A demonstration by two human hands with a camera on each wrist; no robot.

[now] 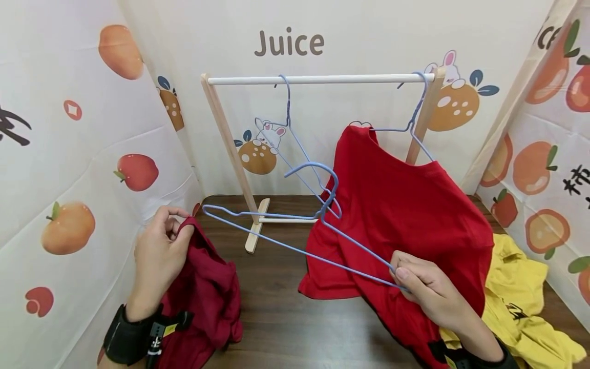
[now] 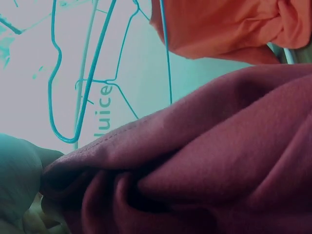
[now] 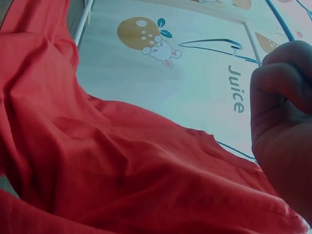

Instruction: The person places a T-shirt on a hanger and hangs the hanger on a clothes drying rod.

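Note:
At the left of the head view, my left hand (image 1: 161, 251) pinches the edge of a dark red garment (image 1: 207, 297), whose lower part hangs in folds toward the table. In the left wrist view the garment's cloth (image 2: 204, 141) fills the lower half. My right hand (image 1: 426, 287) grips one end of a blue clothes hanger (image 1: 295, 251), and its hook points up and left. The hanger's other end reaches toward the dark red garment, apart from it. Behind my right hand a bright red shirt (image 1: 396, 205) hangs on another blue hanger (image 1: 412, 125) at the rack's right end.
A clothes rack with a white rail (image 1: 341, 79) and wooden legs stands at the back of the brown table (image 1: 276, 318). A bare blue hanger (image 1: 288, 110) hangs left of the rail's middle. Yellow clothing (image 1: 521, 292) lies at the right. Printed cloth walls (image 1: 83, 128) enclose the table.

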